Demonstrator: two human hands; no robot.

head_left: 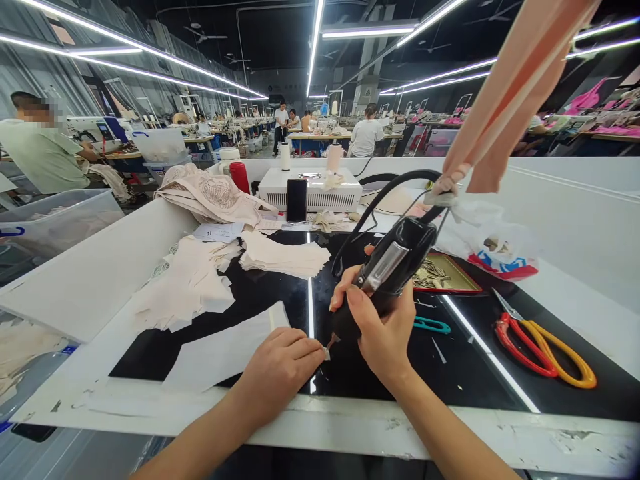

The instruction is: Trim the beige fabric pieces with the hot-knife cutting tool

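Note:
My right hand point(383, 320) is wrapped around a black corded hand-held power tool point(395, 257) with a silver lever on its side. The tool's lower end points down at the black glass work surface point(350, 373); its tip is mostly hidden by my hand. My left hand point(285, 363) rests low on the surface, fingers together and pressed on a small pale fabric piece point(327, 353) whose end peeks out by the fingertips. Just left of that hand lies a white sheet point(220, 350), partly covered by it.
Stacks of cream fabric pieces point(283, 255) and a bra pile point(210, 193) lie to the left. A phone point(297, 200) leans on a white machine box point(310, 189). Scissors point(545, 347), a teal cutter point(431, 325) and a tray point(447, 275) are right. Pink fabric strips point(520, 100) hang above.

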